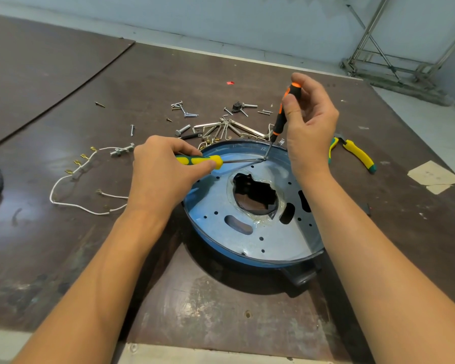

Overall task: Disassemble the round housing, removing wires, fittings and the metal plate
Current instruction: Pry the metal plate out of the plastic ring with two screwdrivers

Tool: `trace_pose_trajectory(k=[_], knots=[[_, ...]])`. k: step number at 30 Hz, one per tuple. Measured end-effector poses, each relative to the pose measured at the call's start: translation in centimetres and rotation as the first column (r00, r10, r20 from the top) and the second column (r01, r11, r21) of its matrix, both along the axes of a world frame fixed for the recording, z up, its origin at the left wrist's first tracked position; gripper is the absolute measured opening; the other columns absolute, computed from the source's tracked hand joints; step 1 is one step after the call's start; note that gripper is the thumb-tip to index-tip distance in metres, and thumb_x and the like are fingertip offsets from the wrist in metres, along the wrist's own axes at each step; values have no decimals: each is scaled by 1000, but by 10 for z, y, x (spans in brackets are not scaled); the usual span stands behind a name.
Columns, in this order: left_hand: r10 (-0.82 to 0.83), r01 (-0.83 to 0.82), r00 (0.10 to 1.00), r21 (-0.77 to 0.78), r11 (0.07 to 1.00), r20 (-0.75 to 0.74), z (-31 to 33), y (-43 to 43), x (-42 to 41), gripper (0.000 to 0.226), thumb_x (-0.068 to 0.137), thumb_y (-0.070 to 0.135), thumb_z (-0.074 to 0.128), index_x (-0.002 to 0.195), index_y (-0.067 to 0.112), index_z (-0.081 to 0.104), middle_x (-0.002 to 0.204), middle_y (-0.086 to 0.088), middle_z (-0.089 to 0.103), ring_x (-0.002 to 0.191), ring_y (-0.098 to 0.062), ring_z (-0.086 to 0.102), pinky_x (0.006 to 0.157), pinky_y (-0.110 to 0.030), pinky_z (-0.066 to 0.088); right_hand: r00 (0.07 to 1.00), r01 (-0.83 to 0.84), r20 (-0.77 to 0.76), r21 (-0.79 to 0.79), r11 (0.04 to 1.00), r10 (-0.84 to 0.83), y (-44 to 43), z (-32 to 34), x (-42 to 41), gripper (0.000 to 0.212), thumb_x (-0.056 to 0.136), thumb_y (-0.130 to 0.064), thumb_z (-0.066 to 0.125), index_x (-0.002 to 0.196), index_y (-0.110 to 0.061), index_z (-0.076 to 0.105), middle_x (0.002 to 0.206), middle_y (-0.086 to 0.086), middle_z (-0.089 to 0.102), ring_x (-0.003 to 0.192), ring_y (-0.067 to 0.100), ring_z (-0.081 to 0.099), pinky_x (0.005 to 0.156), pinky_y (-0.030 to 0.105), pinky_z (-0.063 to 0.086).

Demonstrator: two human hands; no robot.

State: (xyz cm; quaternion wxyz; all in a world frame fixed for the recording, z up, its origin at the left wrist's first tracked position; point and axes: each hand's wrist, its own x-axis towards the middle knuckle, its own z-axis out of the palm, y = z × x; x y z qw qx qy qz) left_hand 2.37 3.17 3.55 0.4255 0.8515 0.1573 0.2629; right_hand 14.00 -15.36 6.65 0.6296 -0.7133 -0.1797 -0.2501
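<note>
As the housing [231, 254] lies on the worktop [208, 311], plate [250, 240] seated inside, the left grip [160, 169] wraps a yellow screwdriver [197, 161] and the right grip [310, 127] pinches an orange screwdriver [281, 114], tips meeting at the far rim. The plate looks thin, stiff and sharp-edged: lever its edge.

Left forearm [103, 258]: bare, enters at 7 o'clock, reaches toward 1 o'clock | left grip [166, 174]: knuckles up, fingers curled round yellow screwdriver [200, 160], shaft pointing to 3 o'clock | Right forearm [373, 245]: bare, enters at 5 o'clock, rises toward 11 o'clock | right grip [310, 127]: raised, thumb and fingertips pinching orange screwdriver [281, 114], nearly upright
</note>
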Motion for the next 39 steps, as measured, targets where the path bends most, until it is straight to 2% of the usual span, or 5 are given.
trace_pose_trajectory(k=[19,25,31,34,39], knots=[[-2,2,1000,6,1000,1,1,0,0,29,65,53,89,76,31,74,69,13,66,67,-3,59,55,-15,42,1000,19,21,-8,1000,-19,-2,-1,0,27,99,-1,57,124,-8,68,111,15,72,106,29,69,98,44,57],[-1,1,1000,17,1000,3,0,0,0,30,65,53,89,77,29,75,70,13,65,69,-4,59,56,-16,43,999,24,38,-40,999,-23,2,1,-3,26,93,-12,73,119,-12,67,110,23,65,97,21,64,91,40,56],[-1,1,1000,26,1000,-5,0,0,0,29,66,53,89,78,31,74,71,15,65,68,-1,58,55,-12,39,1000,-18,-13,46,999,18,-1,0,0,28,102,-2,54,130,-2,62,108,16,68,97,20,65,91,34,58],[-1,2,1000,30,1000,-8,1,0,1,29,66,54,88,77,33,72,71,15,64,69,-2,58,55,-14,40,1000,15,15,-7,1000,-15,2,0,-3,27,100,-13,65,126,-6,64,111,22,64,96,16,61,84,29,55],[-8,8,1000,29,1000,-3,0,1,1,30,66,53,88,78,29,75,71,13,66,71,-3,59,57,-18,46,999,34,36,-21,999,-33,-1,-1,0,26,98,-4,62,123,-5,68,107,14,69,96,20,66,93,43,58]])
